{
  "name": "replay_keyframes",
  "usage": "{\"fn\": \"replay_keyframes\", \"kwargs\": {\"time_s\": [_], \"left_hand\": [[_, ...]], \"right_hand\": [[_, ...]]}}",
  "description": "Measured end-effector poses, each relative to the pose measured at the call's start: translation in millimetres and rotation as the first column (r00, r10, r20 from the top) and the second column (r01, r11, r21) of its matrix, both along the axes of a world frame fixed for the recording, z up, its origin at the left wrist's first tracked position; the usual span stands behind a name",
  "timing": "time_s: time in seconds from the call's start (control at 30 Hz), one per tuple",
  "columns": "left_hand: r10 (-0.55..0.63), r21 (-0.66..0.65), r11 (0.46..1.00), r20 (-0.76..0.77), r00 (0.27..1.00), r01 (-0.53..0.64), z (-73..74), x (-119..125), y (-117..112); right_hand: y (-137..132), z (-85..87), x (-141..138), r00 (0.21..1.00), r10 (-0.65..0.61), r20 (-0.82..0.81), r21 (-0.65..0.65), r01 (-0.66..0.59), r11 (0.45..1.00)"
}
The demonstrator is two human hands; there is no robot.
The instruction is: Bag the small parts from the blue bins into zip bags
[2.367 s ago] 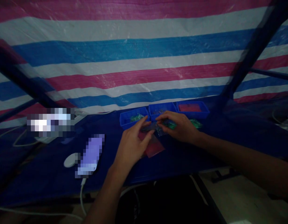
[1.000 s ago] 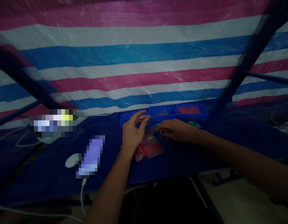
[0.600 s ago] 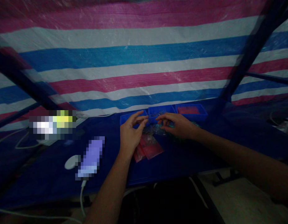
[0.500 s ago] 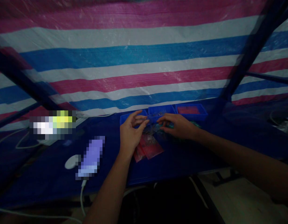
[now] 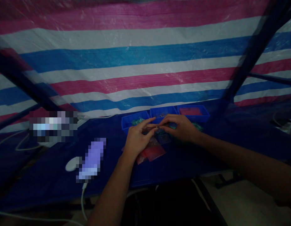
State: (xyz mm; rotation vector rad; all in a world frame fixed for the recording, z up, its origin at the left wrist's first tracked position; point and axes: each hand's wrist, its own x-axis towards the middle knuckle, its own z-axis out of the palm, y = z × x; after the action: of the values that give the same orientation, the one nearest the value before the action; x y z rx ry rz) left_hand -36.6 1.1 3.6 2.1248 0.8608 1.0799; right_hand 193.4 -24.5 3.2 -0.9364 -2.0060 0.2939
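Observation:
My left hand and my right hand meet over a dark blue table, fingertips pinched together on a small clear plastic bag that hangs between them. Red bags lie on the table just below my left hand. Behind the hands stand three blue trays: the left tray holds green pieces, the middle tray small dark pieces, the right tray red ones. Green pieces lie beside my right hand. The light is dim, and the bag's contents are unclear.
A striped pink, white and blue tarp hangs behind the table. Dark metal frame bars cross at both sides. A white round object and a white cable lie at the left, near two blurred-out items.
My left hand dropped from above the left tray and came right to meet my right hand. Both hands' fingertips now pinch together at the clear bag.

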Motion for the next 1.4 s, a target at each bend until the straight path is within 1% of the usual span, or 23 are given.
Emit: {"fn": "replay_keyframes", "kwargs": {"time_s": [0.07,0.13,0.2,0.27,0.3,0.33,0.37,0.43,0.5,0.6,0.67,0.73,0.8,0.9,1.0,1.07,1.2,1.4], "left_hand": [[0.057,0.103,0.993,-0.031,0.998,-0.054,1.0,0,1],[0.142,0.221,0.967,-0.067,0.988,-0.124,1.8,-1,2],[0.198,0.297,0.941,-0.099,0.975,-0.161,1.9,-3,4],[0.210,0.334,0.930,-0.137,0.968,-0.154,1.2,-5,5],[0.208,0.344,0.928,-0.158,0.965,-0.143,0.7,-5,5],[0.205,0.350,0.927,-0.179,0.962,-0.133,0.0,-5,5],[0.202,0.351,0.928,-0.196,0.960,-0.124,-0.6,-5,6],[0.203,0.347,0.930,-0.213,0.956,-0.120,-1.5,-5,6],[0.207,0.342,0.931,-0.213,0.955,-0.126,-1.8,-5,5],[0.207,0.337,0.932,-0.202,0.957,-0.130,-1.9,-4,4],[0.206,0.332,0.934,-0.208,0.956,-0.130,-2.4,-4,4],[0.204,0.326,0.937,-0.223,0.953,-0.125,-3.1,-4,5],[0.200,0.322,0.940,-0.235,0.951,-0.118,-3.8,-4,5],[0.191,0.319,0.941,-0.231,0.954,-0.111,-4.3,-5,6],[0.182,0.313,0.944,-0.230,0.956,-0.105,-4.3,-5,5],[0.179,0.308,0.946,-0.232,0.956,-0.103,-4.3,-5,4],[0.179,0.311,0.945,-0.227,0.957,-0.103,-4.1,-4,4],[0.177,0.314,0.945,-0.253,0.951,-0.093,-2.5,-4,4]], "right_hand": [[1,3.4,3,0.998,-0.065,-0.002,0.030,0.065,0.997],[2,8.4,8,0.986,-0.161,-0.037,0.096,0.164,0.982],[4,12.7,14,0.958,-0.266,-0.106,0.188,0.282,0.941],[9,14.0,21,0.922,-0.354,-0.157,0.274,0.385,0.881],[12,13.0,24,0.913,-0.382,-0.145,0.310,0.408,0.859],[15,11.1,26,0.913,-0.396,-0.097,0.338,0.405,0.850],[19,8.5,28,0.920,-0.391,-0.008,0.352,0.369,0.860],[25,2.3,30,0.918,-0.345,0.196,0.325,0.271,0.906],[27,-2.5,28,0.907,-0.296,0.299,0.284,0.211,0.935],[21,-4.5,22,0.920,-0.191,0.342,0.212,0.123,0.970],[14,-3.7,18,0.918,-0.066,0.391,0.119,0.020,0.993],[8,-3.8,14,0.881,0.079,0.467,0.007,-0.093,0.996],[6,-5.5,12,0.839,0.177,0.515,-0.068,-0.165,0.984],[7,-9.4,11,0.837,0.210,0.506,-0.097,-0.187,0.978],[10,-11.7,11,0.864,0.193,0.465,-0.092,-0.170,0.981],[10,-12.0,11,0.866,0.192,0.461,-0.095,-0.167,0.981],[8,-9.7,11,0.862,0.212,0.461,-0.117,-0.178,0.977],[4,-3.4,17,0.848,0.283,0.448,-0.185,-0.222,0.957]]}}
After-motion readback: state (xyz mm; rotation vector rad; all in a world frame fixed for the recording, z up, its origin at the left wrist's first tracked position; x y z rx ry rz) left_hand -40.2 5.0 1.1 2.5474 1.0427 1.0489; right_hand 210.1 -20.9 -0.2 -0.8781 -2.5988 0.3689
